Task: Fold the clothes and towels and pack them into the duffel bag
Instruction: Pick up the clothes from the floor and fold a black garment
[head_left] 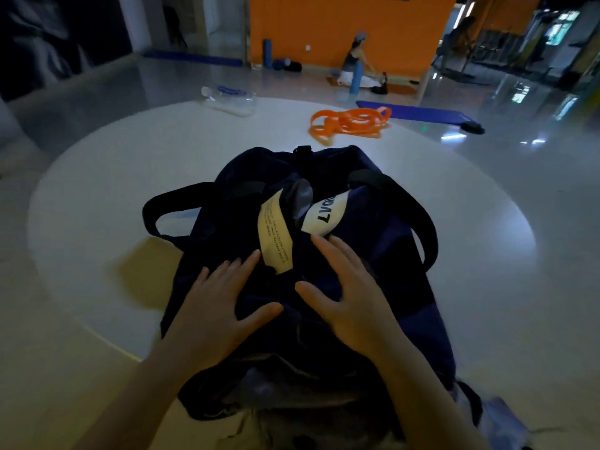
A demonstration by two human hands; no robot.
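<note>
Pressing flat with straight fingers, the left hand (217, 302) and right hand (352, 295) rest side by side on the navy duffel bag (373, 254), whose long axis runs six to twelve o'clock across the round worktop (130, 177), neither hand nearer.

Two bare forearms enter from the bottom edge, one on each side. No sleeves cover either arm as far as the view reaches; both are uncovered from the wrist down to the picture's edge. The left hand (217, 306) wears no glove, ring or bracelet that can be made out, and its wrist carries no watch or band. The right hand (352, 297) is likewise ungloved, with a bare wrist. The fingers (328, 251) on both hands are slim, with short, plain nails and no visible polish. The dim lighting and slight blur hide any finer detail.
</note>
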